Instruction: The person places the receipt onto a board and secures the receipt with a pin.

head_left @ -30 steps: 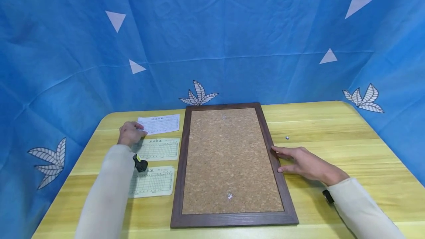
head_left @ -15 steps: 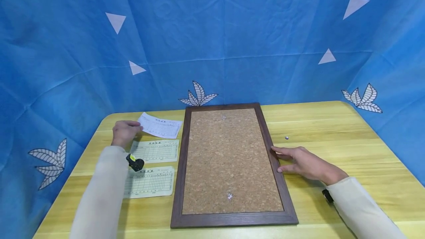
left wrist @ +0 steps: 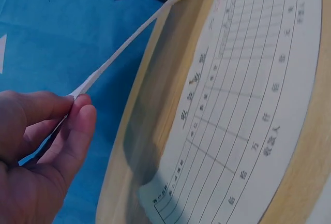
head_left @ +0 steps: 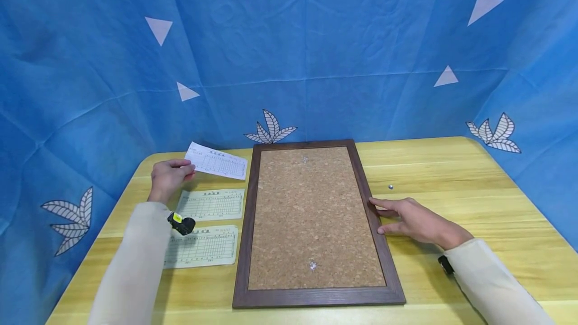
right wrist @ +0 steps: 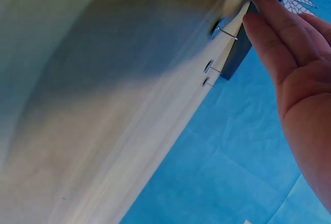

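Note:
My left hand [head_left: 168,178] pinches the left end of a white printed form slip [head_left: 218,161] between thumb and fingers. The slip is raised and tilted above the table's back left; in the left wrist view it shows almost edge-on. Below it lie two pale green form slips, a middle one [head_left: 214,204] and a front one [head_left: 203,250] partly covered by my sleeve. A cork board [head_left: 316,214] with a dark brown wooden frame lies flat in the middle. Fairly straight fingers of my right hand [head_left: 417,222] rest against the frame's right edge.
A silver thumbtack [head_left: 391,187] lies right of the board; the right wrist view shows several tacks [right wrist: 209,66], pins up. Two small silvery marks [head_left: 312,266] show on the cork. A blue patterned cloth [head_left: 316,49] hangs behind the wooden table [head_left: 451,174].
The left hand has pinched the white slip and lifted it off the table, tilting it and moving slightly left. The right hand and the board have stayed in place.

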{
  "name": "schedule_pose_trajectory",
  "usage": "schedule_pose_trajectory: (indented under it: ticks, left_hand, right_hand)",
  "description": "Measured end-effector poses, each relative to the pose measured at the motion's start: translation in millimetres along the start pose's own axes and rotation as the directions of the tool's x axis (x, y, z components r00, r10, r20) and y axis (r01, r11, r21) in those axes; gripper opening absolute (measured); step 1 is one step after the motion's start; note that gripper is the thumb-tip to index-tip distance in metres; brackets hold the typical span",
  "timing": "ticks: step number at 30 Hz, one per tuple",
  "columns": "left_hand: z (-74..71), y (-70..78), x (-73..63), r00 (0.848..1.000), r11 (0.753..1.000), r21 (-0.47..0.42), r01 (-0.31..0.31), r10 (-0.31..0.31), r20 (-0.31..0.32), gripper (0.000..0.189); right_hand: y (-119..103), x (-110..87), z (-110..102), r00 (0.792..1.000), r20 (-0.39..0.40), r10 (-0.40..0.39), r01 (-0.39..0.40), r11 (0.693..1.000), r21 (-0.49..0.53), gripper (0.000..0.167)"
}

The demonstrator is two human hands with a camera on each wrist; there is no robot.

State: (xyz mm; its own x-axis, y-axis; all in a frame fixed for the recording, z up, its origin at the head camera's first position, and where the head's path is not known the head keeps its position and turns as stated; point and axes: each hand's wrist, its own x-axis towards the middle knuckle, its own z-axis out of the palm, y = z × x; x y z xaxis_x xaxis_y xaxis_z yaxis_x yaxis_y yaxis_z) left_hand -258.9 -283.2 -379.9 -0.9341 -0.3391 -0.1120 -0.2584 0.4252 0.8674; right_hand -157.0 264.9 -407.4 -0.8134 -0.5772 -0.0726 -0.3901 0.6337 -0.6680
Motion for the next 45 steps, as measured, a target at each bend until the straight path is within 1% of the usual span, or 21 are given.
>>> schedule_pose_trajectory:
  ticks: [4, 9, 11, 14, 16, 21, 24, 28, 30, 34, 37, 41, 45]
  left_hand:
    - [4.1, 2.8, -2.2, 0.999, 0.996, -0.089, 0.005, -0.008, -0.034, 0.033]
    - [6.3, 8.4, -6.5, 0.999, 0.988, -0.153, -0.005, -0.001, -0.035, 0.036]
    - [7.5, 11.4, -8.5, 1.000, 0.981, -0.192, -0.020, 0.015, -0.027, 0.036]
    - [11.4, 14.5, -10.9, 0.999, 0.964, -0.265, -0.037, 0.031, -0.027, 0.036]
    - [15.0, 15.7, -13.0, 0.999, 0.957, -0.288, -0.047, 0.041, -0.026, 0.036]
    - [25.0, 15.7, -18.3, 0.999, 0.965, -0.261, -0.039, 0.038, -0.008, 0.034]
    - [32.0, 15.4, -20.7, 0.999, 0.964, -0.266, -0.031, 0.032, -0.002, 0.034]
    - [43.3, 16.2, -24.8, 1.000, 0.955, -0.294, -0.024, 0.029, 0.012, 0.033]
    - [49.6, 17.9, -27.7, 0.999, 0.952, -0.305, -0.022, 0.030, 0.024, 0.033]
    - [63.3, 22.5, -33.4, 0.998, 0.945, -0.326, -0.021, 0.038, 0.046, 0.032]
    - [73.4, 25.7, -36.6, 0.997, 0.936, -0.353, -0.020, 0.044, 0.060, 0.031]
    - [84.0, 28.1, -39.6, 0.997, 0.920, -0.392, -0.021, 0.049, 0.062, 0.030]
    - [92.4, 29.1, -41.7, 0.996, 0.907, -0.420, -0.024, 0.057, 0.066, 0.027]
  right_hand:
    - [0.3, 0.4, -0.9, 1.000, -0.009, -0.020, 0.020, 1.000, -0.014, 0.071]
    - [0.8, 2.7, -1.8, 0.999, -0.012, -0.053, 0.052, 0.998, -0.019, 0.070]
    - [1.4, 3.3, -1.8, 0.998, -0.011, -0.062, 0.061, 0.998, -0.023, 0.070]
    - [2.8, 3.7, -1.4, 0.998, -0.014, -0.069, 0.069, 0.997, -0.031, 0.069]
    - [3.9, 4.1, -1.1, 0.997, -0.015, -0.070, 0.070, 0.997, -0.031, 0.069]
    - [6.2, 5.5, 0.5, 0.997, -0.014, -0.070, 0.070, 0.997, -0.012, 0.070]
    - [7.0, 7.5, 2.2, 0.997, -0.013, -0.080, 0.080, 0.997, -0.002, 0.070]
    - [7.3, 10.4, 4.1, 0.997, -0.005, -0.079, 0.078, 0.997, -0.003, 0.070]
    - [7.0, 11.2, 3.6, 0.998, 0.003, -0.064, 0.064, 0.998, -0.012, 0.071]
    - [5.4, 12.6, -1.5, 1.000, -0.001, -0.026, 0.025, 0.997, -0.071, 0.071]
    - [3.7, 15.9, -6.5, 1.000, -0.023, -0.006, 0.002, 0.992, -0.128, 0.070]
    - [2.2, 24.5, -10.8, 0.999, -0.039, 0.016, -0.021, 0.991, -0.132, 0.067]
    - [2.1, 33.4, -13.3, 0.998, -0.050, 0.030, -0.036, 0.993, -0.114, 0.064]
